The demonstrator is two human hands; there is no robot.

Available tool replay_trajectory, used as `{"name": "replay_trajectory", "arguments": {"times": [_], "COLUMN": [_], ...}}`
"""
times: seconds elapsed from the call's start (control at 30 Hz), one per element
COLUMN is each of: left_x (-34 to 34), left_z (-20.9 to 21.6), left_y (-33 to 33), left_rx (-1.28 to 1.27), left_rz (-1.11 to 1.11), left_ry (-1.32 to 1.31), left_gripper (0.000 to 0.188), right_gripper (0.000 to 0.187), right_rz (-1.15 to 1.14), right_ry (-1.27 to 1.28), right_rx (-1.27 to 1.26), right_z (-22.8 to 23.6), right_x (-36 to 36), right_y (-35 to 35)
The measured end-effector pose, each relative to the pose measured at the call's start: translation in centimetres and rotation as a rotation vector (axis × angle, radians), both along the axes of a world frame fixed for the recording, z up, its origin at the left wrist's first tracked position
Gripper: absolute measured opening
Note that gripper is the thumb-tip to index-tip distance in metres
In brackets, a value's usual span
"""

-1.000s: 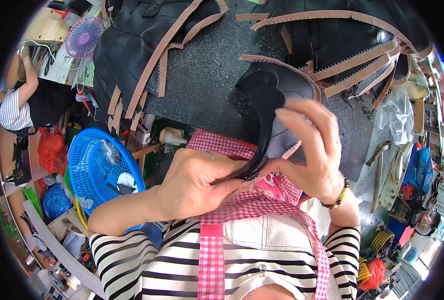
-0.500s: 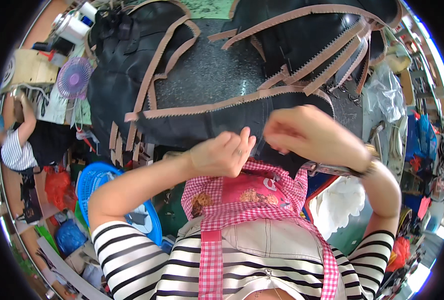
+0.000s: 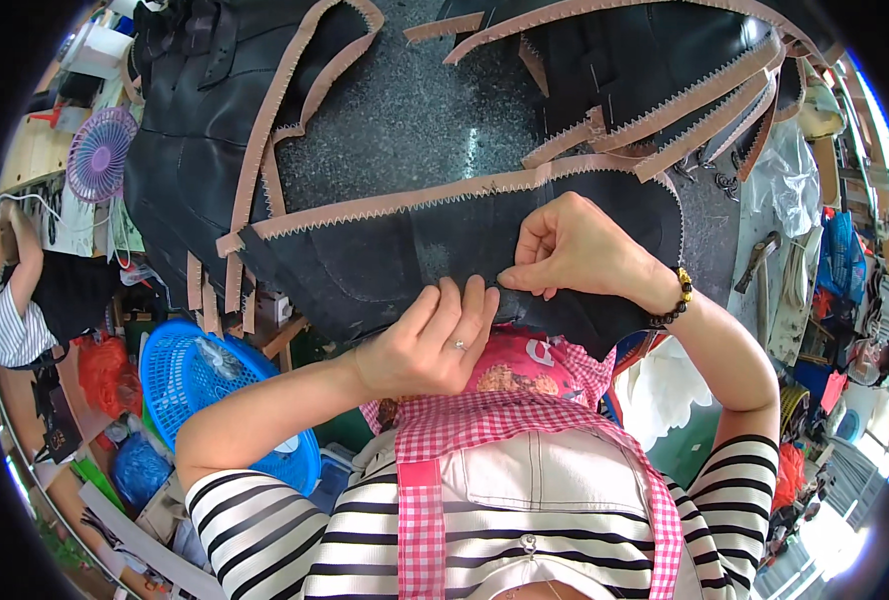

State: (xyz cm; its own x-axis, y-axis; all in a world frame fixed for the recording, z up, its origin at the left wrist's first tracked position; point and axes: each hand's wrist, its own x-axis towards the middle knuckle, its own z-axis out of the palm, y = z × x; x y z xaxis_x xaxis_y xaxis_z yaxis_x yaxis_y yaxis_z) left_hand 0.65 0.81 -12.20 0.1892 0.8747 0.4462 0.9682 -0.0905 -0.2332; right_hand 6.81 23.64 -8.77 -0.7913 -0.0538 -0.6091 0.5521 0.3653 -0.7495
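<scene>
A black leather piece (image 3: 365, 250) lies across the near edge of the table, a tan strip (image 3: 415, 195) with a zigzag edge running along its far side. On its near edge my left hand (image 3: 435, 335) has its fingers bent over the leather, thumb out of sight beneath. Just to the right, my right hand (image 3: 580, 250) is closed in a pinch, thumb and forefinger pressed together close to the leather. Whatever sits between those fingertips is too small to make out.
Stacked black leather pieces with tan strips lie at the far left (image 3: 200, 130) and far right (image 3: 655, 80). A hammer (image 3: 758, 260) rests at the right. Left of me are a blue basket (image 3: 175, 375) and a purple fan (image 3: 102, 153); another person (image 3: 25, 290) works beyond.
My right hand, blurred before in the air, has come down to the leather in a pinch. My left hand has turned and lowered, its fingers now over the near edge. The view has shifted slightly.
</scene>
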Motion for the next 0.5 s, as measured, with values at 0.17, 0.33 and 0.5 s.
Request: {"name": "replay_trajectory", "arguments": {"times": [0.17, 0.33, 0.5], "left_x": [0.1, 0.1, 0.5], "left_z": [0.3, -0.1, -0.1], "left_y": [0.2, 0.2, 0.0], "left_rx": [-0.063, -0.06, -0.057], "left_rz": [-0.006, -0.003, 0.047], "left_ry": [0.011, -0.003, -0.056], "left_gripper": [0.04, 0.039, 0.037], "right_gripper": [0.023, 0.026, 0.027], "right_rz": [0.036, 0.023, 0.03], "right_ry": [-0.035, -0.111, -0.121], "right_rx": [0.088, -0.092, -0.015], "right_z": [0.9, 0.3, 0.4], "right_x": [-0.8, -1.3, -1.7], "right_y": [-0.5, 0.4, -0.1]}}
